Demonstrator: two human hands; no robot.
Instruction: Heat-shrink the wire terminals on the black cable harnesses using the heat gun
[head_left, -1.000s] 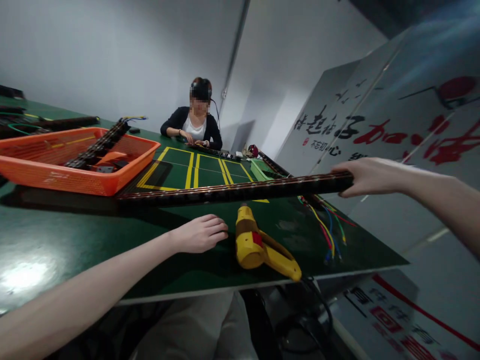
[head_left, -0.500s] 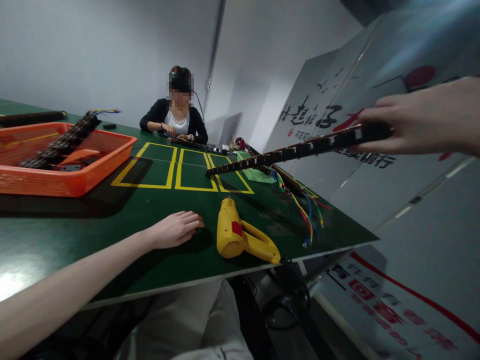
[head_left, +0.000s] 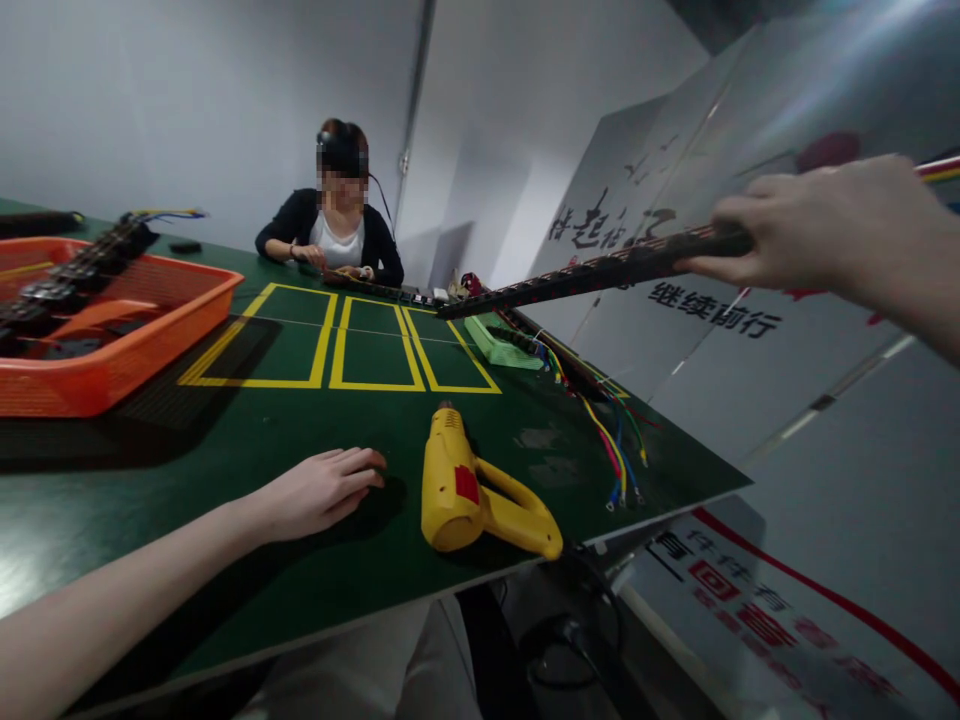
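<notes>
My right hand (head_left: pixel 810 225) is closed around one end of a long dark slotted bar (head_left: pixel 592 275), held up in the air. The bar slants down and away to the left, its far end above the yellow-taped area. Coloured wires (head_left: pixel 937 172) show behind my right wrist. My left hand (head_left: pixel 322 490) lies low over the table, palm down, fingers loosely stretched and holding nothing. To its right, a yellow heat gun (head_left: pixel 454 480) rests on the green table, nozzle pointing away and handle towards the near edge.
An orange basket (head_left: pixel 172 335) with a similar bar (head_left: pixel 82 275) stands at left. At right lie a green tray (head_left: pixel 499 345) and wires with lugs (head_left: pixel 619 450). Yellow tape rectangles (head_left: pixel 326 340) mark the table. A co-worker (head_left: pixel 337 230) sits across, hands on parts.
The bar in my right hand has turned and its far end has risen and moved away; wires now show behind my wrist. The whole view has shifted slightly. My left hand stays beside the heat gun.
</notes>
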